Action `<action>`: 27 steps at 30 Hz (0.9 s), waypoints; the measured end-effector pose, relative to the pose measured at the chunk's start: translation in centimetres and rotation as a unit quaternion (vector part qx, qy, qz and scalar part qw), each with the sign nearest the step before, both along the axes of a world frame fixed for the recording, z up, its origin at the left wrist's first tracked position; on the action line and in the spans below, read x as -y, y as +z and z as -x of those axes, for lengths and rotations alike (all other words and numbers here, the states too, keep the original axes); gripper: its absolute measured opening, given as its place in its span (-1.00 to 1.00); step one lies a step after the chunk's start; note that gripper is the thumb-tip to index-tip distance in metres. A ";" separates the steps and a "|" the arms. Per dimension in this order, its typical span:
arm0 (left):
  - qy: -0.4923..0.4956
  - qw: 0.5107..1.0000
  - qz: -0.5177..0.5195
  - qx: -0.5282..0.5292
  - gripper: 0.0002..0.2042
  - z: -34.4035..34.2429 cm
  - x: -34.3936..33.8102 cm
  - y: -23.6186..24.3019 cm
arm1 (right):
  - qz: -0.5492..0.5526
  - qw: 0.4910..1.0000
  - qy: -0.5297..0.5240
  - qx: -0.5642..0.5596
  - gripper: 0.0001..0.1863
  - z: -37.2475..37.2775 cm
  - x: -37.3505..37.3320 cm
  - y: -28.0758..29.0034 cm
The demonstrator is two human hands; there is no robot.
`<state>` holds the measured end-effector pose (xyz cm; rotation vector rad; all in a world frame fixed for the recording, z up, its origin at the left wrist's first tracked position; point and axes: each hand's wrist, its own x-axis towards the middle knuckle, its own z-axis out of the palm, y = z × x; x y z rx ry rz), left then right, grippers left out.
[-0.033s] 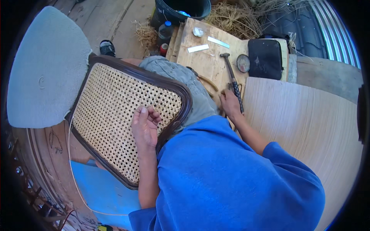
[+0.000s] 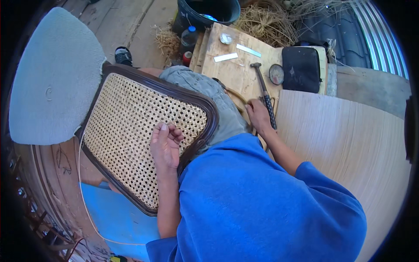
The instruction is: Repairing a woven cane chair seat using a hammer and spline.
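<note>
A cane seat panel in a dark wooden frame lies across my lap, tilted. Over its mesh, near the right side, my left hand is palm up with fingers curled and thumb against forefinger; what they hold is too small to make out. On the wooden work board at the right, my right hand has its fingers closed at the end of a curved-handled tool, partly hidden by my leg. A hammer with a dark grip lies just beside that hand. A pale padded piece adjoins the frame at left.
At the back stand a black bucket, a bottle and a red can, beside dry fibres. The board bears pale strips, a round tin and a black pouch. A plywood sheet lies at right.
My right hand has shifted slightly left, onto the curved handle. The view has shifted a little; my left hand keeps its curled pose over the cane.
</note>
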<state>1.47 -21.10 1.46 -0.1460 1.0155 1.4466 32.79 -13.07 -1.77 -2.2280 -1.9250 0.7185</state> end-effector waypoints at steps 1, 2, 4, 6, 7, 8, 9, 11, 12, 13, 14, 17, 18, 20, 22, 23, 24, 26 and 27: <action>0.003 1.000 -0.004 0.002 -0.94 0.1 0.0 -0.3 | -0.014 0.999 0.048 -0.001 -0.73 1.4 -1.9 0.0; 0.010 1.000 0.000 -0.004 -0.94 0.1 0.3 -0.2 | -0.023 0.995 0.098 -0.003 -0.75 2.3 -3.0 -0.3; -0.005 1.000 -0.015 0.020 -0.91 0.1 0.3 0.4 | -0.034 0.990 0.138 0.012 -0.74 3.1 -5.2 -2.8; 0.015 1.000 -0.013 0.007 -0.89 -0.1 0.3 0.7 | -0.050 0.983 0.166 0.056 -0.72 4.4 -5.7 -3.5; 0.018 1.000 -0.009 -0.008 -0.90 -0.2 0.1 1.4 | -0.004 0.990 0.138 -0.002 -0.72 3.7 -5.5 -4.2; 0.020 1.000 -0.007 -0.023 -0.89 -0.4 -0.2 1.8 | 0.041 0.992 0.109 -0.058 -0.73 2.7 -5.8 -4.8; 0.038 0.999 -0.001 -0.031 -0.89 -0.4 -0.2 1.8 | 0.064 0.990 0.108 -0.070 -0.74 2.4 -5.8 -4.4; 0.044 0.991 -0.038 -0.124 -0.88 -0.8 0.0 2.0 | 0.085 0.978 0.109 -0.153 -0.77 -0.2 -6.3 -4.8; 0.055 0.990 -0.030 -0.130 -0.88 -0.9 0.0 2.5 | 0.086 0.964 0.108 -0.225 -0.79 0.5 -6.1 -4.1; 0.056 0.984 -0.042 -0.163 -0.88 -0.9 -0.1 3.3 | 0.142 0.950 0.018 -0.278 -0.80 0.6 -5.8 -2.9; 0.057 0.978 -0.052 -0.196 -0.87 -0.8 0.0 3.9 | 0.199 0.922 -0.073 -0.323 -0.81 2.6 -5.7 1.4; 0.046 0.975 -0.080 -0.201 -0.88 -0.8 -0.5 5.1 | 0.230 0.797 -0.117 -0.546 -0.71 0.7 -5.9 2.5; 0.038 0.974 -0.091 -0.205 -0.88 -0.8 -0.6 5.5 | 0.260 0.719 -0.137 -0.630 -0.66 1.1 -5.6 4.2; 0.038 0.975 -0.089 -0.201 -0.88 -0.8 -0.7 6.3 | 0.316 0.631 -0.136 -0.695 -0.57 1.9 -4.6 5.9; 0.053 0.976 -0.084 -0.195 -0.88 -0.8 -0.8 6.7 | 0.363 0.536 -0.135 -0.750 -0.47 3.4 -3.9 7.9; 0.053 0.976 -0.083 -0.196 -0.88 -0.8 -0.8 6.8 | 0.375 0.510 -0.121 -0.764 -0.37 4.6 -3.6 9.2; 0.054 0.973 -0.093 -0.204 -0.88 -0.8 -0.7 6.8 | 0.386 0.485 -0.108 -0.777 -0.26 5.4 -3.1 9.9; 0.054 0.970 -0.102 -0.213 -0.89 -0.8 -0.5 6.8 | 0.397 0.469 -0.079 -0.785 -0.16 6.5 -2.1 10.0; 0.057 0.969 -0.096 -0.222 -0.88 -0.8 -0.6 6.9 | 0.435 0.430 -0.077 -0.787 -0.19 7.3 -1.7 10.3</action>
